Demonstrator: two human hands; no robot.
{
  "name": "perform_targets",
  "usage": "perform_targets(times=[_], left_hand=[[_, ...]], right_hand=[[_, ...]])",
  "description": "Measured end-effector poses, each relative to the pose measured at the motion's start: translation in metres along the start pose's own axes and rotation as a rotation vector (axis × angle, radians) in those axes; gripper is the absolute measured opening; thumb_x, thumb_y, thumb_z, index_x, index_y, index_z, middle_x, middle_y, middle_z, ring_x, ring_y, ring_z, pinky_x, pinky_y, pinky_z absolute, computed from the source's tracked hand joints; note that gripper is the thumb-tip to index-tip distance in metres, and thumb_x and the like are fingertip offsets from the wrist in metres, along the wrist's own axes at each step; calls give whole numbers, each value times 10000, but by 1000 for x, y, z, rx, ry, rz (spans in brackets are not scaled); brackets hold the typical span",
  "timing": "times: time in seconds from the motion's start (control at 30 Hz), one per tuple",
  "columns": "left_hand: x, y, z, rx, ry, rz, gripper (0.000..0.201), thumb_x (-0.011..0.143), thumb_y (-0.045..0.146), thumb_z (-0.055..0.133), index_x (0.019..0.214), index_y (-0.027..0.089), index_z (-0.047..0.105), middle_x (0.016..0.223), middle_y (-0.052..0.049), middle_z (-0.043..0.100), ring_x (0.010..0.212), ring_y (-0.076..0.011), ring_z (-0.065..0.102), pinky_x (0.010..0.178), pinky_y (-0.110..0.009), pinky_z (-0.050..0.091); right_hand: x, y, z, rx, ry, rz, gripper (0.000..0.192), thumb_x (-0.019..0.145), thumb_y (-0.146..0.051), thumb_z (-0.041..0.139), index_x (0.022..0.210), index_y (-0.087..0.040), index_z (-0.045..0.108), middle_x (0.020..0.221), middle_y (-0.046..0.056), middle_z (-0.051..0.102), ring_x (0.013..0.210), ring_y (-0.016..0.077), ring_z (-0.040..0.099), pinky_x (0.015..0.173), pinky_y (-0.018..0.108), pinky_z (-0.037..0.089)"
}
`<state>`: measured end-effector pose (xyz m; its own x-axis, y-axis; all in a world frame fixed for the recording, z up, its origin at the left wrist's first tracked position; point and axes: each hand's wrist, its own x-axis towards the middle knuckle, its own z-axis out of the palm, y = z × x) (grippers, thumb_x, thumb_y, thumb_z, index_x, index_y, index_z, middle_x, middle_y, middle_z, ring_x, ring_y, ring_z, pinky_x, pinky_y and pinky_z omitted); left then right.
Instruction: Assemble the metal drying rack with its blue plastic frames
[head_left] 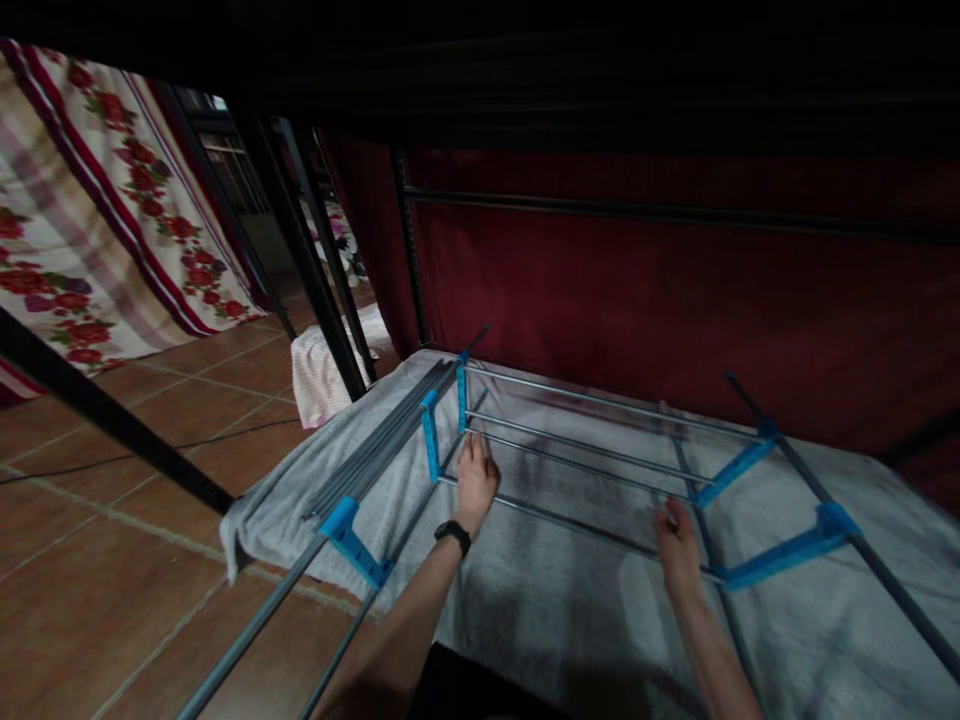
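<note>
A frame of grey metal tubes with blue plastic brackets lies on a grey cloth. My left hand (pixel 478 478), with a black watch (pixel 454 537) on its wrist, has its fingers around the left end of a thin metal rod (pixel 570 462), close to an upright blue bracket (pixel 430 437). The same rod's right end is pinched in my right hand (pixel 677 540), near another blue bracket (pixel 739 470). One rod (pixel 585 522) runs nearer to me, and further rods (pixel 600 398) cross behind. Several loose rods (pixel 382 440) lie bundled at the left.
Black metal posts (pixel 307 250) stand at the left, and a dark frame hangs overhead. Dark red fabric (pixel 660 290) closes off the back. A flowered cloth (pixel 112 220) hangs over the tiled floor (pixel 105 550). A dark cable (pixel 150 452) crosses the tiles.
</note>
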<state>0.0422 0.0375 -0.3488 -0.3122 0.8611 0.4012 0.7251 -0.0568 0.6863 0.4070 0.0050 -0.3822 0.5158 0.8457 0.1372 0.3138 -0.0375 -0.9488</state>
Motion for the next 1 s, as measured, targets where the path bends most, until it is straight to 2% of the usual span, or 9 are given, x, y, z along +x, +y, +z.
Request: perform_targets(times=[0.07,0.23,0.33,0.47,0.6,0.73,0.83,0.9,1.0], left_hand=[[-27,-5,1,-1,-20,16,626,870,100,448,1492,148,400,1583,-183,339,1477,-279,331,1203,-430,338],[-77,-11,-12,86,-82,101,602,869,65,444,1448,226,480,1600,-121,335,1499,-273,285,1218,-504,307],[-88,-1,-20,97,-140,167,618,860,46,448,1444,242,497,1602,-116,337,1489,-275,309,1215,-502,323],[-80,26,-17,114,-273,258,591,839,18,445,1391,203,550,1584,-127,369,1446,-268,391,1171,-451,415],[-50,81,-10,115,-324,380,499,849,37,476,1300,194,624,1524,-129,458,1353,-254,509,1119,-399,478],[10,171,-22,104,-265,577,437,918,106,472,1326,204,595,1467,-85,526,1202,-201,611,1016,-339,538],[68,243,-46,167,-202,733,401,983,147,393,1325,184,599,1391,-96,586,1170,-197,615,958,-326,539],[106,278,-69,272,-186,788,432,965,95,396,1345,173,587,1382,-130,585,1158,-211,614,942,-349,522],[153,292,-113,451,-219,899,419,945,68,409,1290,166,624,1306,-140,622,1136,-217,610,902,-345,490]], right_hand=[[-37,4,9,10,-115,-11,597,741,-439,526,1298,-230,572,1301,117,615,1119,317,627,1002,490,473],[-112,16,17,-33,-251,-164,448,790,-374,495,1196,-301,670,1274,66,658,1190,314,614,1048,517,463],[-133,27,20,-92,-320,-232,415,810,-332,474,1166,-324,687,1264,41,661,1195,312,610,1059,519,456],[-141,41,27,-239,-341,-353,421,790,-278,476,1144,-319,701,1271,53,659,1202,336,593,1060,550,437],[-141,47,31,-330,-333,-436,446,817,-253,429,1181,-289,684,1277,76,651,1211,319,580,1040,527,447],[-139,48,30,-444,-352,-494,496,840,-212,368,1257,-180,636,1304,126,627,1223,294,563,1031,488,446],[-137,50,30,-465,-365,-531,486,853,-223,354,1250,-149,623,1282,134,629,1188,287,576,997,466,458],[-136,53,31,-448,-354,-541,468,863,-242,353,1236,-161,624,1275,123,632,1180,280,578,984,443,459],[-135,57,33,-417,-335,-528,457,863,-263,358,1224,-195,630,1261,100,645,1175,266,578,983,415,454]])
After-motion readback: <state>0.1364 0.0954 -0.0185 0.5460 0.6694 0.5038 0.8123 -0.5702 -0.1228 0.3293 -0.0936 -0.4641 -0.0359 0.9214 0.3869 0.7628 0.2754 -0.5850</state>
